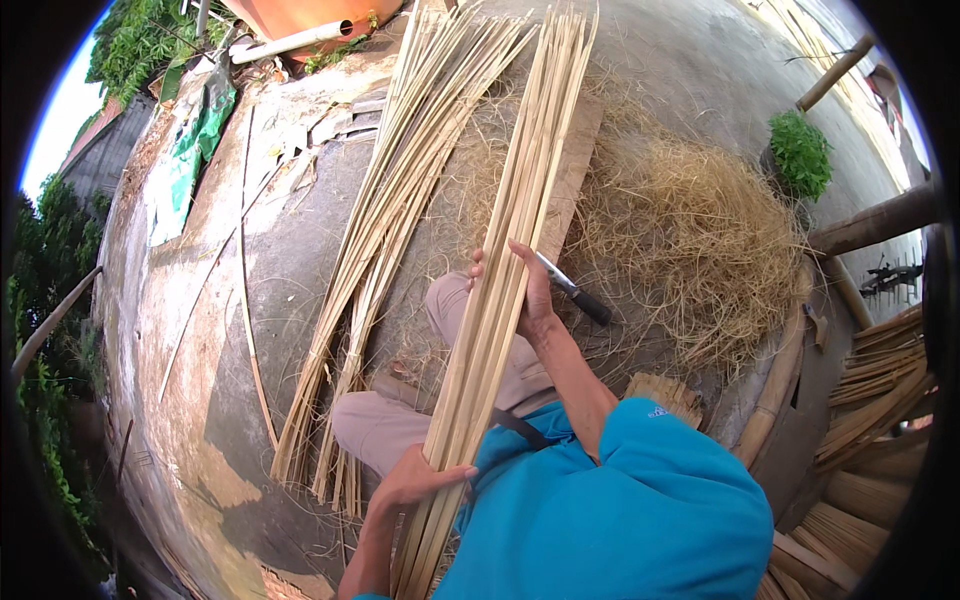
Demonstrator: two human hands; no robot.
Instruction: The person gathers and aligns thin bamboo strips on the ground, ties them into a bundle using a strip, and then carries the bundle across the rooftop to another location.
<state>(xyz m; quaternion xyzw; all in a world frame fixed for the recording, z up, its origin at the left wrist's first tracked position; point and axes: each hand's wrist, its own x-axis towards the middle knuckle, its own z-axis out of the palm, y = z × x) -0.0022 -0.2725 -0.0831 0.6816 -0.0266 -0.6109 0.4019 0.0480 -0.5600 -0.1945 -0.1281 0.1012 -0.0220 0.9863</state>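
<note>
Person sat on the concrete ground, a bundle of bamboo strips laid across the lap and running up and away toward the top of the view.

Left hand was closed around the near end of the bundle, thumb over the top. Right hand was wrapped over the bundle further up, fingers curled around the far side; the same hand also pinned a knife, dark handle sticking out to the right, blade toward the palm.

Judgement on the step: this looked like gathering and evening the strips. It would go best with the near ends butted flush under the left hand, the right hand sliding rather than squeezing, and the blade kept flat and turned away from the fingers. The thin strips could splay or slip at the far end if the grip loosened.

A second, looser pile of strips lay on the ground just left of the held bundle. A heap of pale shavings lay to the right. More bundled strips were stacked at the right edge, by dark poles.

Packages, labels, signs: none readable. Green sheeting lay crumpled at upper left; an orange tub with a white pipe sat at the top edge.
</note>
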